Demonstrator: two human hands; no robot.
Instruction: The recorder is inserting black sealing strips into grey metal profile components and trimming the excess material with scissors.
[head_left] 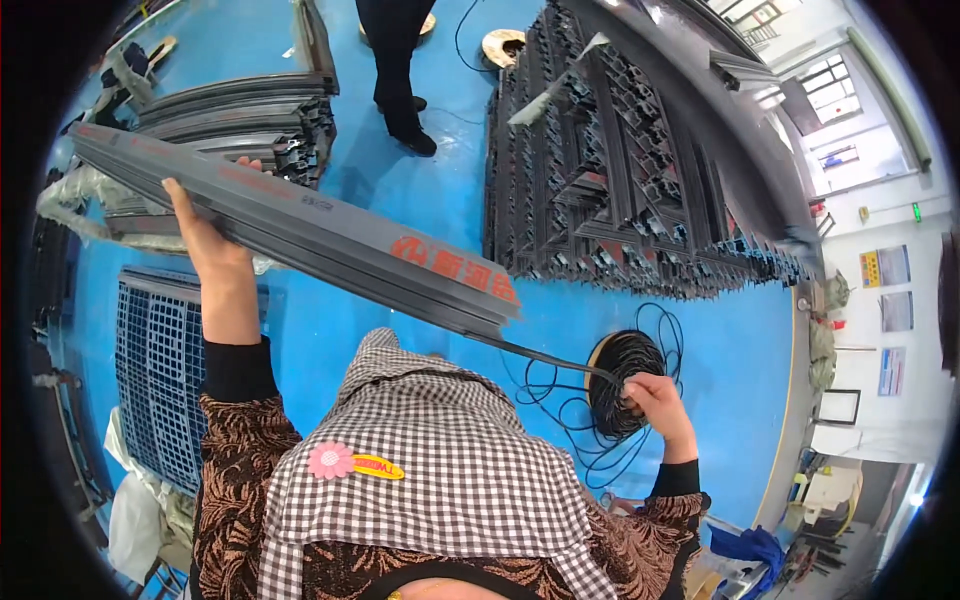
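A long grey metal profile with red printing slants in front of me, its far end up at the left. My left hand is wrapped round it from below, thumb on the near side and fingertips showing over the far edge. From its near right end a thin black rubber strip stretches out to the right. My right hand is closed on this strip, pinching it between thumb and fingers. Behind that hand a coil of black strip lies on the floor, with loose loops spread around it.
A tall stack of dark profiles stands at the far right. More profiles lie stacked at the far left. Below them is a dark blue plastic grid crate. Another person's legs stand on the blue floor beyond.
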